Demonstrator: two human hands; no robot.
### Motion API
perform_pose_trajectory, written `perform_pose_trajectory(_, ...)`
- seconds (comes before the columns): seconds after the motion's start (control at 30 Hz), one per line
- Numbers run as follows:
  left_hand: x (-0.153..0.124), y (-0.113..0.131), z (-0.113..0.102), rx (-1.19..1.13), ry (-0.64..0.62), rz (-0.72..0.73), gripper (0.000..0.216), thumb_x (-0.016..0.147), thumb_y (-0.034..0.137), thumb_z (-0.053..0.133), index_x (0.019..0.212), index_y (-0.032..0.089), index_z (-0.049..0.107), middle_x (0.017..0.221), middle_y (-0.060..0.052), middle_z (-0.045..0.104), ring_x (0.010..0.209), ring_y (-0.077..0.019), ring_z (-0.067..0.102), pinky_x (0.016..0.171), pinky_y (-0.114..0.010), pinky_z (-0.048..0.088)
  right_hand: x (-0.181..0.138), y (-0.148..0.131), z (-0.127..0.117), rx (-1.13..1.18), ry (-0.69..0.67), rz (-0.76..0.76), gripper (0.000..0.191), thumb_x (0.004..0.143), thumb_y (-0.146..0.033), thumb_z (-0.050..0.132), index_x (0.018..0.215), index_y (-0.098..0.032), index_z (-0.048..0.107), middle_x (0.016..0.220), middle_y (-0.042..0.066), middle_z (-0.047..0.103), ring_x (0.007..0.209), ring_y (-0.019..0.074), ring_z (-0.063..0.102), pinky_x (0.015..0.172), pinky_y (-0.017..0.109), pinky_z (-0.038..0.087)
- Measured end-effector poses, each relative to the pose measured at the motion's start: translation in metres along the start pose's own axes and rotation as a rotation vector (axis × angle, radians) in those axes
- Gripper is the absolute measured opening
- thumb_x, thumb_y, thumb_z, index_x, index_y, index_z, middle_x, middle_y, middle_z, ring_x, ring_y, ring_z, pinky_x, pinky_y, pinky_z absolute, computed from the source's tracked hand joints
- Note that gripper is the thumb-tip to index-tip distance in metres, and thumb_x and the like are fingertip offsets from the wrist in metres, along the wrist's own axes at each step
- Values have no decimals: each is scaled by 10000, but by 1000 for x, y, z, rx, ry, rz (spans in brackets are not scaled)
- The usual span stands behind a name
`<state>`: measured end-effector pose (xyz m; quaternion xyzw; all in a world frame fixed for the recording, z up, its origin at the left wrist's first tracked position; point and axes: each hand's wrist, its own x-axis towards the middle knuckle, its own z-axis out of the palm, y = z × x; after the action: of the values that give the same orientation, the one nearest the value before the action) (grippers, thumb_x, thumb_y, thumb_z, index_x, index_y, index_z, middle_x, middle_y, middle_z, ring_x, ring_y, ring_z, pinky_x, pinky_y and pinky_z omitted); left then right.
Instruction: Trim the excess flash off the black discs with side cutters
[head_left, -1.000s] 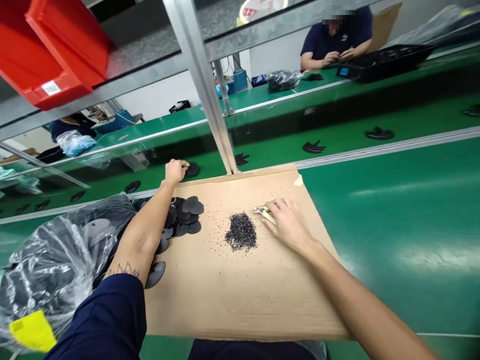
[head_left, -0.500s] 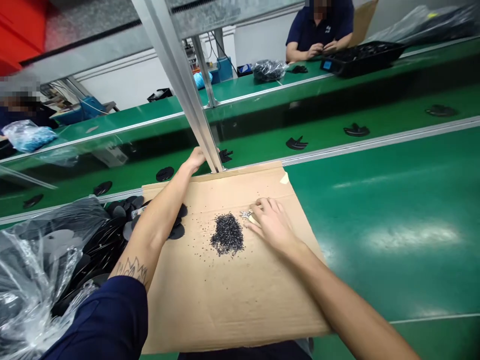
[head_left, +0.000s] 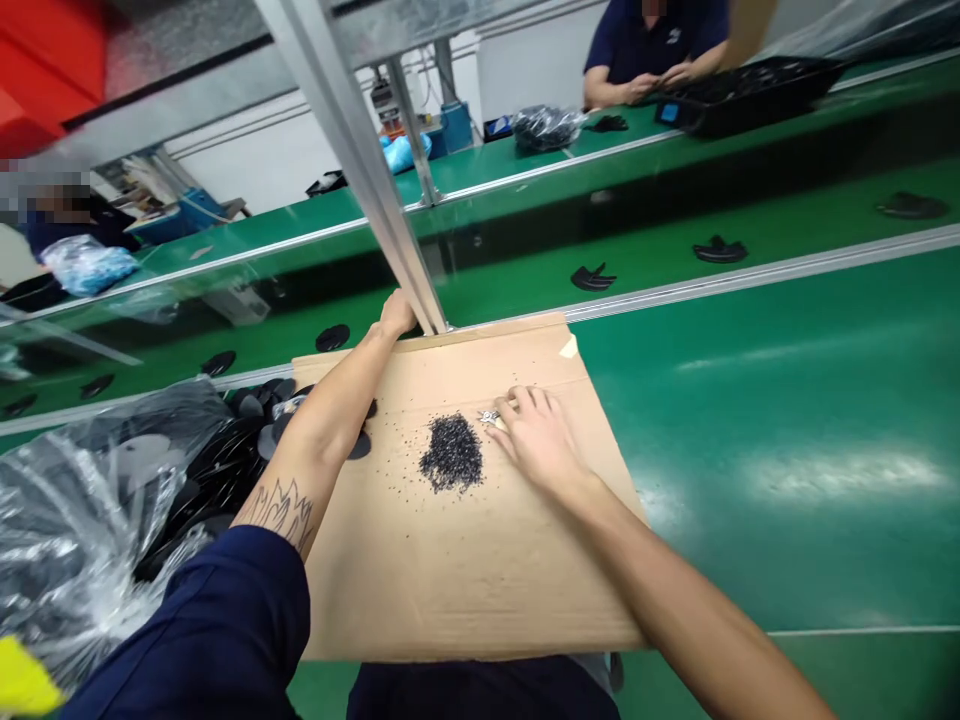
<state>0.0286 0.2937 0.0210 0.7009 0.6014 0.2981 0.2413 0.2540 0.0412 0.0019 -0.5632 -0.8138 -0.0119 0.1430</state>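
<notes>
Holding pliers (head_left: pixel 489 416) beside the black scraps (head_left: pixel 452 453)

The person's right hand (head_left: pixel 536 437) lies on the cardboard sheet (head_left: pixel 472 580) with its fingers curled over the handles of the small pliers; how tightly it squeezes cannot be told. The metal tips point left, toward the scraps just beside them, and the long axis runs roughly sideways into the palm. The tool looks light and stiff, and its handles are probably the sure place to hold. The left hand (head_left: pixel 398 313), arm outstretched, is at the sheet's far edge, just beside the metal post (head_left: pixel 367 160); its fingers are hidden, so whether it grasps anything cannot be told. Dark discs (head_left: pixel 360 446) overlap to the left, near a clear plastic bag (head_left: pixel 82 480). Beyond, curved black pieces (head_left: pixel 593 280) lie on a green strip (head_left: pixel 517 265).
</notes>
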Motion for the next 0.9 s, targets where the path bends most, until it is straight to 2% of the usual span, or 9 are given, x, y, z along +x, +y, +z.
perform_pose_trajectory(0.13,-3,-7,-52,-5,258,-28,59,896,207,692,879,156,667,907,-57,708,1046,-239,682,1010,-350,518,4,4,3,90,116,-11,340,1005,-380,531,1132,-115,704,1166,212,641,1089,340,545,891,454,450)
perform_pose_trajectory(0.3,-32,-2,-105,-381,443,169,239,852,346,775,906,164,631,802,-12,675,805,-131,662,793,-269,578,10,0,0,530,307,-1,410,1019,-435,488,1262,-154,661,1255,192,621,1117,320,600,921,500,526)
perform_pose_trajectory(0.37,-70,11,-99,-422,380,254,283,832,382,795,941,166,649,850,-16,694,814,-122,670,764,-254,578,9,-7,-4,850,246,37,476,994,-505,529,1348,-196,608,1294,166,613,1035,269,657,866,452,577)
perform_pose_trajectory(0.47,-147,32,-60,-481,169,381,282,859,427,763,932,170,674,887,-28,709,798,-122,680,754,-271,586,7,-20,-9,1313,8,131,673,931,-609,589,1485,-249,459,1268,141,637,827,197,706,636,340,602)
perform_pose_trajectory(0.57,-210,39,-21,-460,-69,424,282,939,443,665,984,166,699,934,-54,725,830,-141,704,776,-288,592,5,-30,-12,1509,-204,206,675,825,-620,725,1344,-222,562,1018,78,697,587,134,659,445,249,503)
perform_pose_trajectory(0.63,-230,32,-16,-314,-94,461,317,978,442,608,1090,158,693,1007,-83,736,903,-167,712,833,-302,586,5,-33,-13,1522,-237,258,568,758,-601,798,1123,-196,641,870,30,681,476,87,588,393,217,441)
perform_pose_trajectory(0.7,-233,15,-28,3,-1,412,316,991,412,588,1159,158,672,1073,-105,727,970,-203,693,894,-342,565,5,-35,-13,1511,-202,310,525,728,-599,820,1005,-190,639,800,8,656,445,73,561,375,206,417)
perform_pose_trajectory(0.8,-223,-12,-57,547,121,138,324,971,338,604,1220,132,637,1203,-176,666,1125,-314,613,964,-447,506,6,-35,-13,1483,-129,352,524,727,-597,816,1007,-194,631,776,2,640,464,92,581,381,216,437)
perform_pose_trajectory(0.9,-213,-28,-72,782,106,-92,375,961,334,599,1274,128,605,1296,-213,608,1188,-373,540,982,-498,451,7,-34,-12,1458,-102,337,515,726,-567,823,1031,-197,633,801,11,652,501,111,602,418,245,489)
